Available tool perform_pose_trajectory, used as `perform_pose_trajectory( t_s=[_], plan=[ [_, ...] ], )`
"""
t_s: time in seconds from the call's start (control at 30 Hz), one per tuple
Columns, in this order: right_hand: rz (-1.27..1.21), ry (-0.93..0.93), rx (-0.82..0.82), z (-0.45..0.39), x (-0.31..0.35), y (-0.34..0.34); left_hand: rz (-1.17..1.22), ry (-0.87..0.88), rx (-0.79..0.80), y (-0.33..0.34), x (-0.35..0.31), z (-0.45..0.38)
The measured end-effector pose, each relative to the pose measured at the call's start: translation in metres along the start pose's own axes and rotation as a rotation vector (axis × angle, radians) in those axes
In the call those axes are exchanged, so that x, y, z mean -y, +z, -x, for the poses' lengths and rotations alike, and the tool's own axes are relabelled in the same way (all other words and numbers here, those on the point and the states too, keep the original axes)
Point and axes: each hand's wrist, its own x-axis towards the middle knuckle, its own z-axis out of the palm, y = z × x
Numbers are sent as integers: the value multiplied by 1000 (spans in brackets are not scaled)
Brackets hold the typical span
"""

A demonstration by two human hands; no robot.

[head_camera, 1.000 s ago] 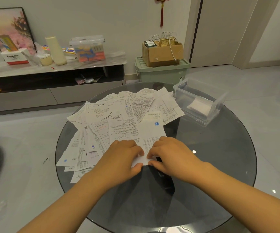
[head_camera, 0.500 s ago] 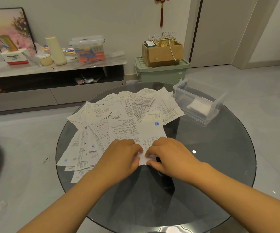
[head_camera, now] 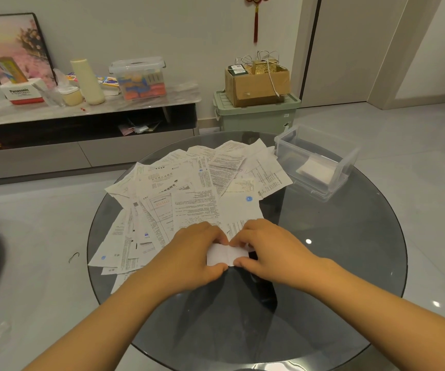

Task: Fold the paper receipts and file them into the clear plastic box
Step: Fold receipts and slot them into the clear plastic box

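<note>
Here your left hand (head_camera: pixel 194 257) and right hand (head_camera: pixel 266 250) pinch the folded receipt (head_camera: pixel 225 255) at the glass table's (head_camera: pixel 349 263) near edge; it looks thin, light, easily creased, so hold its edges.

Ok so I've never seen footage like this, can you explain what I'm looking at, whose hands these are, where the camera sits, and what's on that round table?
There is no machine here. A camera worn on a person's head looks forward and down, so the two bare arms are the wearer's own. The left hand and right hand pinch a small white folded receipt between them, low over the round dark glass table. Beyond the hands lies a spread pile of loose printed paper receipts. To the right stands the clear plastic box, open, with a folded white paper stack inside. Behind, a low cabinet holds household clutter.
</note>
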Motion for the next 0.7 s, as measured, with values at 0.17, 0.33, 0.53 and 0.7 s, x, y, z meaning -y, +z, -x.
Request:
perform_pose_trajectory(
  t_s=[0.17,0.33,0.53,0.7],
  plan=[
    [12,-7,-4,0,-3,-8,109,-58,-31,-4,-3,-1],
    [-24,-26,-134,-1,-5,-13,239,-144,-92,-11,-5,-7],
    [-65,15,-274,-4,-17,-21,313,-96,-171,-14,-19,-21],
    [-145,96,-335,-4,-22,-38,384,-135,-278,-20,-31,-41]
  ],
)
